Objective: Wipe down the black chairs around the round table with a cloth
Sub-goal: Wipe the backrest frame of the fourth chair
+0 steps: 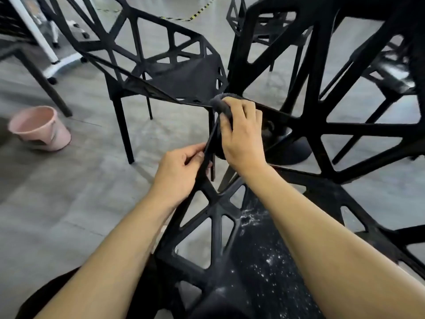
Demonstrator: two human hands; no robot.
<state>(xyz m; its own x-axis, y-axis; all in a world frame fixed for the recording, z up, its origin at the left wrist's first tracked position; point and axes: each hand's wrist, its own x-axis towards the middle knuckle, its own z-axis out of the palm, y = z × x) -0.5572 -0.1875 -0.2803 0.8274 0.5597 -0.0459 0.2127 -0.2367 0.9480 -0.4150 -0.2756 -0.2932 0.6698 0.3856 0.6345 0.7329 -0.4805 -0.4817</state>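
Note:
A black lattice chair (216, 217) fills the lower middle of the head view, its seat speckled with white droplets. My left hand (181, 171) pinches a thin edge bar of this chair. Just above it, my right hand (241, 137) presses a dark grey cloth (222, 103) onto the chair's top corner. A second black chair (184, 77) stands behind, with its seat facing me. The round table's black base (292, 148) shows behind the right hand, partly hidden by chair bars.
A pink bucket (41, 127) sits on the grey floor at the left. White wheeled stand legs (62, 63) stand at the upper left. More black chairs (391, 72) crowd the right and the far back. Yellow-black tape (197, 12) lies on the floor beyond.

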